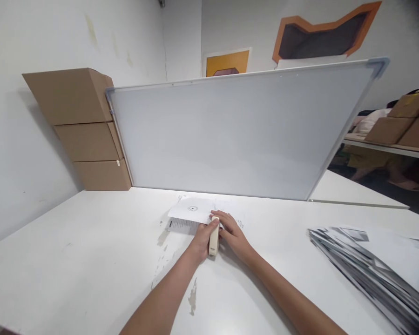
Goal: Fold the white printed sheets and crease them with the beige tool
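Note:
A cream stapler (213,241) points away from me at the near edge of some printed paper sheets (192,210). My left hand (202,239) is closed around the stapler, its thumb lying along the top. Close by on the right, my right hand (233,232) grips the sheets at their near right part, fingers over the paper by the stapler's front end. The top sheet carries a small round mark and is bent up at its near left edge, with printed text showing below. The stapler's jaw and some of the right fingertips are hidden.
A whiteboard (230,135) stands across the back of the white table (91,265). Stacked cardboard boxes (97,142) are at the back left. A spread pile of printed sheets (370,265) lies at the right. Grey stains mark the tabletop near my left forearm.

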The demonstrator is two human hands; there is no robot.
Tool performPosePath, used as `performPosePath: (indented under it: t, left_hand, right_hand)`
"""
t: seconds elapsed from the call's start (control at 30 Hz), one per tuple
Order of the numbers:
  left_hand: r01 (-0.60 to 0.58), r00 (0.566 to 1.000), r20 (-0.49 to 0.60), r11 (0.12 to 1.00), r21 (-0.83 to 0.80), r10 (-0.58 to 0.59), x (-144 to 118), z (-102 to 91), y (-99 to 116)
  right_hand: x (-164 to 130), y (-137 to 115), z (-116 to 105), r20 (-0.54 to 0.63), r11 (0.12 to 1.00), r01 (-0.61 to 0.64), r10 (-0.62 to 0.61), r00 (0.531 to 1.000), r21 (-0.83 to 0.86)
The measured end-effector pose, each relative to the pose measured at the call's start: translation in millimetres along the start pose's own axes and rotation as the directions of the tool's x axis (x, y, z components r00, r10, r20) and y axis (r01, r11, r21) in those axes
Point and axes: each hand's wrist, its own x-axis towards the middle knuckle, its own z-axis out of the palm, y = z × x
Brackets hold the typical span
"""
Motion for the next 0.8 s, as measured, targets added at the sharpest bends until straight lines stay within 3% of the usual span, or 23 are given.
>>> performPosePath:
  t: [0.47,0.8]
  left_hand:
    - [0.091,0.996,-0.013,0.996,0.015,-0.091,2.0,-4.0,-1.1]
    - [0.094,0.995,-0.029,0.995,0.016,-0.093,-3.4,1.2,3.7]
  right_hand:
    - [0.4,-1.6,-0.6,0.012,0.999,-0.019,0.02,1.0,-0.037]
    - [0.2,-6.5,-1.5,-0.002,0.998,0.015,-0.016,1.0,-0.058]
